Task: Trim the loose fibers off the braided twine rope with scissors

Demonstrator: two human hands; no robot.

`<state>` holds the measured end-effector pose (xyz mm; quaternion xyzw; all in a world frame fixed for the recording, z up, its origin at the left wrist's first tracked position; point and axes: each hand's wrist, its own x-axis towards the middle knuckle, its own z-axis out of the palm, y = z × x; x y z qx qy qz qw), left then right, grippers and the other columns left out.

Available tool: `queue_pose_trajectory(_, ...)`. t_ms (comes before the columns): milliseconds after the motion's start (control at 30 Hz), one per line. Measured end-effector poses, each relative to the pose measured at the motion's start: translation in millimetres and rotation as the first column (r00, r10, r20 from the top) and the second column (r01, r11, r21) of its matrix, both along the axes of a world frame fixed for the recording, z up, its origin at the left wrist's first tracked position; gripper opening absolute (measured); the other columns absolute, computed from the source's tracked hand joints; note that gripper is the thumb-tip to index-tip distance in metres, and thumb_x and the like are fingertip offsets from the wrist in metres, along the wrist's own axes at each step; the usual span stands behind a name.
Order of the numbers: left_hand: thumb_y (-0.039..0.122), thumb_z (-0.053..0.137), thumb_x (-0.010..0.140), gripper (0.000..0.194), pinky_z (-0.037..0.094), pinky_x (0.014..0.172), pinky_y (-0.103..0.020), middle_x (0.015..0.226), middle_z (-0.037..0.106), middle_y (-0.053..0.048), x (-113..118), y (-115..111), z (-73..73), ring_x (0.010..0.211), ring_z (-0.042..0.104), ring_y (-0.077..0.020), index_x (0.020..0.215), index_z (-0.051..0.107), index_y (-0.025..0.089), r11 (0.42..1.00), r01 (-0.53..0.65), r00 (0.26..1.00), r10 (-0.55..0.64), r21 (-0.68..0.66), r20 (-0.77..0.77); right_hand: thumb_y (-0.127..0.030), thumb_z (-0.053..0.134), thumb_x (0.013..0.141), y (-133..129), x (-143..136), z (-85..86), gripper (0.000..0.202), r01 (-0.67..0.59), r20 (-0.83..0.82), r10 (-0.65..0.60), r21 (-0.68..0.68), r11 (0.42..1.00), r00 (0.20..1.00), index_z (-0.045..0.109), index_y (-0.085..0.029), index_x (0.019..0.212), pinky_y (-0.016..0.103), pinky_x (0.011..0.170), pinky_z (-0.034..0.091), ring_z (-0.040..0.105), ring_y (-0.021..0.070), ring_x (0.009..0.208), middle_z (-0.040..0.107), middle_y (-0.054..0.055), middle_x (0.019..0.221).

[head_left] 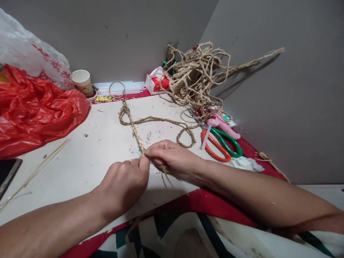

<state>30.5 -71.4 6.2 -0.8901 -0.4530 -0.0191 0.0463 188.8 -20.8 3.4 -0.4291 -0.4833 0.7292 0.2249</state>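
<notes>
A braided straw rope (pixel 136 135) runs down the white board to my two hands, which meet at its near end. My left hand (pixel 126 181) is closed in a fist around the strands just below the braid. My right hand (pixel 172 156) pinches the rope from the other side with thumb and forefinger, and a loose strand (pixel 168 177) hangs out beneath it. The rope's far part bends back at a knotted loop and curls across the board toward a large tangle of straw rope (pixel 193 75).
A pair of scissors (pixel 216 150) with orange and green handles and a pink tool (pixel 223 123) lie right. At the back stand a tissue pack (pixel 157 81) and a paper cup (pixel 82 82). Left are a red plastic bag (pixel 40 111), a straw strip (pixel 45 163) and a phone (pixel 8 173).
</notes>
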Motion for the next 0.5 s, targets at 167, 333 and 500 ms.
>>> queue_pose_trajectory(167, 0.012, 0.038, 0.086, 0.022, 0.038, 0.043, -0.029, 0.063, 0.063, -0.004, -2, -2, 5.1, 0.051, 0.059, -0.0201, 0.081, 0.059, 0.016, 0.999, 0.053, 0.99, -0.051, -0.013, 0.129, -0.035, 0.072, 0.068, 1, 2, -0.8, 0.031, 0.025, -0.011, -0.025, -0.022, 0.999, 1.0, 0.051, -0.015, 0.055, 0.021, 0.037, 0.013, 0.024, 0.0025, 0.036, 0.037, -0.009, 0.039)
queue_pose_trajectory(333, 0.033, 0.042, 0.091, 0.023, 0.045, 0.065, -0.027, 0.079, 0.065, -0.004, -10, 16, 17.9, 0.071, 0.059, -0.0151, 0.084, 0.058, 0.017, 0.947, -0.156, 0.7, 0.306, -0.279, 0.646, -0.037, 0.078, 0.063, 4, 6, 1.3, 0.03, -0.025, -0.109, 0.012, -0.118, 0.993, 0.994, 0.059, -0.014, 0.065, 0.021, 0.035, 0.008, 0.017, 0.0021, 0.034, 0.032, -0.012, 0.04)
queue_pose_trajectory(500, 0.037, 0.048, 0.089, 0.03, 0.044, 0.058, -0.025, 0.07, 0.058, 0.001, -9, 27, 15.2, 0.059, 0.053, -0.0116, 0.111, 0.05, 0.016, 0.569, 0.208, 0.289, 0.741, -0.796, 0.605, -0.038, 0.076, 0.066, 5, 6, 1.2, 0.029, -0.027, -0.11, 0.019, -0.07, 0.997, 0.994, 0.062, -0.013, 0.07, 0.021, 0.035, 0.01, 0.018, 0.0029, 0.034, 0.033, -0.012, 0.039)
